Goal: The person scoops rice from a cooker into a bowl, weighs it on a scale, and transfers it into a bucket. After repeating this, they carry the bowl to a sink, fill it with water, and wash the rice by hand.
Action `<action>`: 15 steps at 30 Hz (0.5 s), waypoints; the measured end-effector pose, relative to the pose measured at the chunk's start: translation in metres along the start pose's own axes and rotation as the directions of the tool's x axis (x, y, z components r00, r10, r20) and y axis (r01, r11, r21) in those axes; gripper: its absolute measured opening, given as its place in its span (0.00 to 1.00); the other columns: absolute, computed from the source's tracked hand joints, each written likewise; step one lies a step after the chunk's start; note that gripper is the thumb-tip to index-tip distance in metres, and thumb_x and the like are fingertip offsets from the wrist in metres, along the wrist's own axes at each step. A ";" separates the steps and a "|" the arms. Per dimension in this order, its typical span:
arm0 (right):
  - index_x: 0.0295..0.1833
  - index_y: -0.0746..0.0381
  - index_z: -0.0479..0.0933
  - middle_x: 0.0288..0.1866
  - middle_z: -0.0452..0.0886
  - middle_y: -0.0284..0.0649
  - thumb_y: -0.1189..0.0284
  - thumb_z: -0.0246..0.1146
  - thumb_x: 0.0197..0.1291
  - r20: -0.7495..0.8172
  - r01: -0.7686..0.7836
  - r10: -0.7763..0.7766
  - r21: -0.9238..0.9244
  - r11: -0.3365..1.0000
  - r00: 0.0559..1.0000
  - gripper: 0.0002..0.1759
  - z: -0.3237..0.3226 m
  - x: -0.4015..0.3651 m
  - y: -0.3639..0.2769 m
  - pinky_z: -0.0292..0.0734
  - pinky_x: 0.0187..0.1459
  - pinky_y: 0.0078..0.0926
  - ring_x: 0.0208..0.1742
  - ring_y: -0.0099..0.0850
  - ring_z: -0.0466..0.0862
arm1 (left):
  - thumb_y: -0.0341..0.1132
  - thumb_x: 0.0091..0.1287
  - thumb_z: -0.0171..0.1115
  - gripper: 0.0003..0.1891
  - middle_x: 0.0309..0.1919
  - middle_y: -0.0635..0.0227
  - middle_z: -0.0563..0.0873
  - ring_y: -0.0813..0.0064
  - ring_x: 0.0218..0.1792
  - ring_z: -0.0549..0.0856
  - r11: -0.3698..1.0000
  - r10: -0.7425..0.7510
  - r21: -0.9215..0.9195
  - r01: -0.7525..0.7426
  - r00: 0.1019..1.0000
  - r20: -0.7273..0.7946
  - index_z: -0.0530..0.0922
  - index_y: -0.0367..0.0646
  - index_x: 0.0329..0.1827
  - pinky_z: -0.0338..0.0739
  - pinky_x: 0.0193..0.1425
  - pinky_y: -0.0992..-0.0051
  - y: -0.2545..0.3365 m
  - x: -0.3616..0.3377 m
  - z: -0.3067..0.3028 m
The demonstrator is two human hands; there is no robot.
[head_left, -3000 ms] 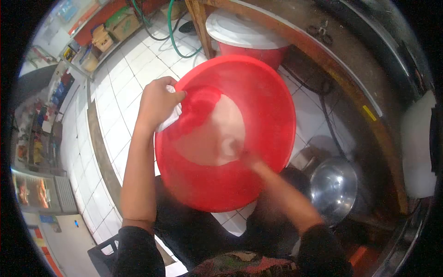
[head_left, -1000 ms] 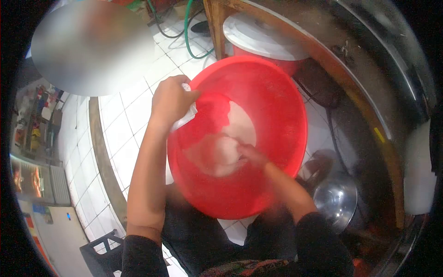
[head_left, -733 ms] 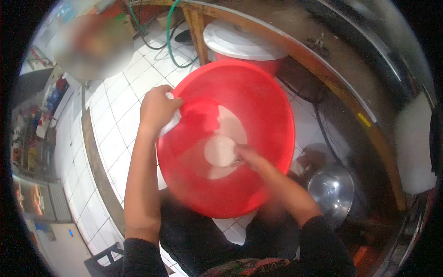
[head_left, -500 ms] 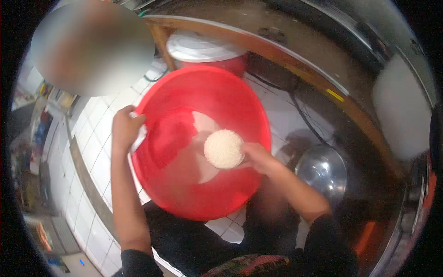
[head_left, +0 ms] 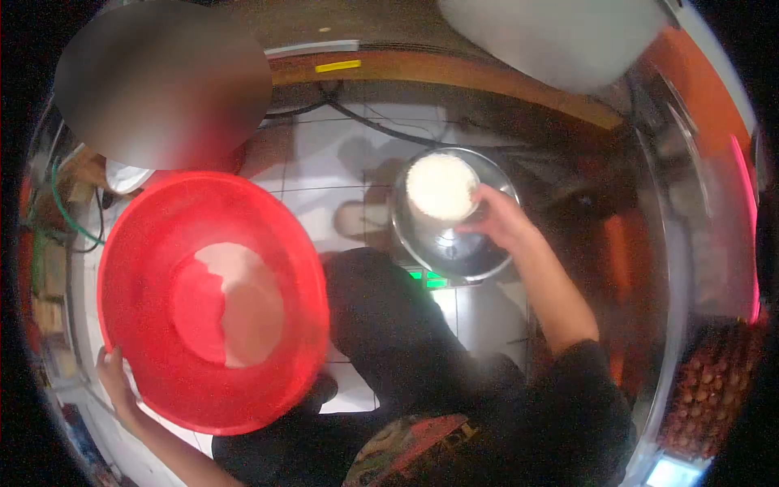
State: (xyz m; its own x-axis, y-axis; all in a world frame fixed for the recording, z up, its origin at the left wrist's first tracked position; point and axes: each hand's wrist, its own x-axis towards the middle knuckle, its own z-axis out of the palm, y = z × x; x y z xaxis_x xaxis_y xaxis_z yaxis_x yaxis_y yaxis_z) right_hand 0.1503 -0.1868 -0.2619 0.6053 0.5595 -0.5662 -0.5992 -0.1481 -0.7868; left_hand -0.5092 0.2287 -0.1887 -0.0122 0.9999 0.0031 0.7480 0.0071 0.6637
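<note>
My right hand [head_left: 499, 217] is closed round the side of a cup filled to the top with white rice [head_left: 442, 187]. The cup is above a shiny steel bowl [head_left: 466, 258], whose inside shows no rice where I can see it. Under the bowl sits a digital scale [head_left: 430, 279] with a lit green display. On the left, my left hand [head_left: 118, 380] grips the rim of a big red basin [head_left: 276, 215], with a sliver of something white by the fingers. A layer of rice covers part of the basin's floor.
A wooden beam [head_left: 519, 89] with a yellow strip [head_left: 337, 66] runs along the far side. A dark hose [head_left: 389, 130] lies on the white floor tiles. Trays of eggs [head_left: 706, 390] stand at the right edge. A blurred patch hides the upper left.
My right hand has carried the rice-filled cup from over the red basin to above the steel bowl. The view has swung right, and my left hand stays at the basin's rim.
</note>
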 end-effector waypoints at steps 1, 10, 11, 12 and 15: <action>0.57 0.67 0.71 0.54 0.75 0.47 0.68 0.57 0.54 -0.029 0.053 -0.053 -0.010 0.999 0.998 0.24 -0.019 0.004 0.003 0.84 0.46 0.47 0.51 0.46 0.78 | 0.35 0.63 0.61 0.29 0.44 0.58 0.81 0.71 0.43 0.79 0.999 0.032 0.032 -0.031 0.999 -0.040 0.66 0.29 0.65 0.73 0.49 0.71 0.002 -0.001 0.004; 0.56 0.69 0.73 0.54 0.77 0.53 0.65 0.67 0.44 -0.445 0.042 -0.220 -0.376 0.926 0.868 0.31 -0.146 0.098 0.102 0.84 0.42 0.42 0.48 0.48 0.81 | 0.40 0.65 0.61 0.26 0.37 0.64 0.81 0.73 0.38 0.78 0.998 0.049 -0.034 -0.049 0.999 -0.007 0.69 0.34 0.62 0.74 0.43 0.72 -0.038 0.024 0.002; 0.56 0.69 0.73 0.54 0.76 0.54 0.65 0.68 0.43 -0.445 0.030 -0.297 -0.514 0.857 0.845 0.33 -0.156 0.111 0.115 0.83 0.44 0.41 0.50 0.48 0.80 | 0.40 0.65 0.62 0.26 0.37 0.64 0.81 0.73 0.38 0.79 0.998 0.062 -0.030 -0.062 0.998 -0.016 0.69 0.34 0.62 0.74 0.43 0.72 -0.043 0.026 0.002; 0.60 0.68 0.71 0.57 0.74 0.54 0.64 0.72 0.39 -0.402 0.035 -0.493 -0.747 0.664 0.772 0.38 -0.159 0.118 0.127 0.80 0.48 0.39 0.54 0.48 0.77 | 0.40 0.65 0.62 0.26 0.37 0.64 0.81 0.72 0.38 0.79 0.997 0.074 -0.026 -0.075 0.997 -0.032 0.69 0.34 0.63 0.74 0.43 0.72 -0.040 0.021 0.007; 0.67 0.62 0.64 0.61 0.68 0.51 0.66 0.76 0.35 -0.283 -0.051 -0.683 -0.939 0.340 0.673 0.49 -0.142 0.111 0.138 0.74 0.57 0.39 0.61 0.48 0.71 | 0.41 0.65 0.63 0.27 0.38 0.62 0.82 0.71 0.39 0.79 1.000 -0.026 0.010 0.025 0.997 0.074 0.69 0.34 0.63 0.74 0.46 0.72 -0.029 0.012 0.005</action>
State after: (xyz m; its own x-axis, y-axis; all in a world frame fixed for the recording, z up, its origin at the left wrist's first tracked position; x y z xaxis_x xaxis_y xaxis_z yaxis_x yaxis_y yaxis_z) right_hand 0.2091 -0.2612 -0.4686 0.9652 0.2466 0.0867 0.2579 -0.8446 -0.4692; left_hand -0.5283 0.2405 -0.2116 0.0176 0.9974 -0.0699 0.7539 0.0327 0.6562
